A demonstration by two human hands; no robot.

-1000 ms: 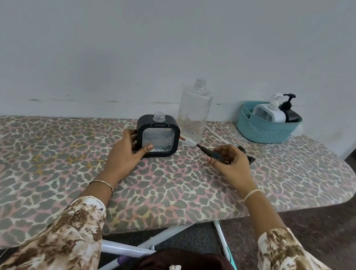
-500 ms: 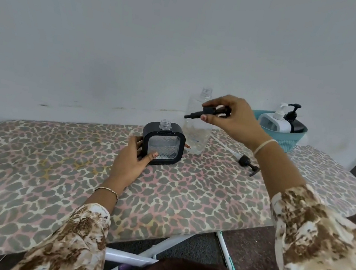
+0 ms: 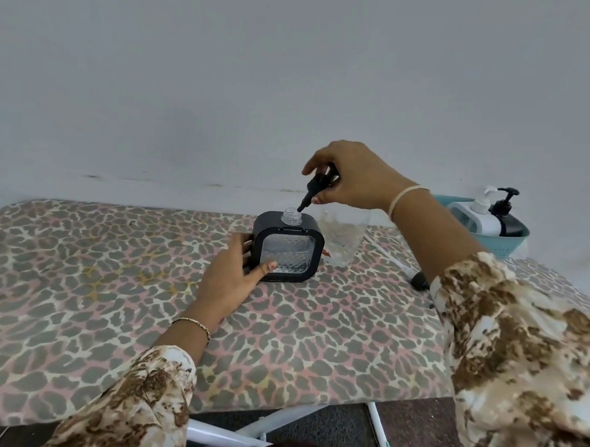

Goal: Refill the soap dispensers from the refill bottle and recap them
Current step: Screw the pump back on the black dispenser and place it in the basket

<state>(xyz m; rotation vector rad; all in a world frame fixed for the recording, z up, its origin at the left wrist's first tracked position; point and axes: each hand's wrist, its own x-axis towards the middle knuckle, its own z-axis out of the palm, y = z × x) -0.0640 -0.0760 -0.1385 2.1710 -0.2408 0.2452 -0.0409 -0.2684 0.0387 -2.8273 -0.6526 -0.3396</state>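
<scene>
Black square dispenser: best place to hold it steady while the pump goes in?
Grip the black square dispenser by its flat side walls, from the left, as the left hand does. That probably leaves the open neck clear for the pump head in the right hand.

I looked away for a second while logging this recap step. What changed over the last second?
The right hand picked the black pump head up off the board, lifted it and swung it left; it now hangs, tip down, just above the open neck of the black square dispenser. The left hand kept gripping that dispenser. The clear refill bottle and the basket stayed put.
</scene>
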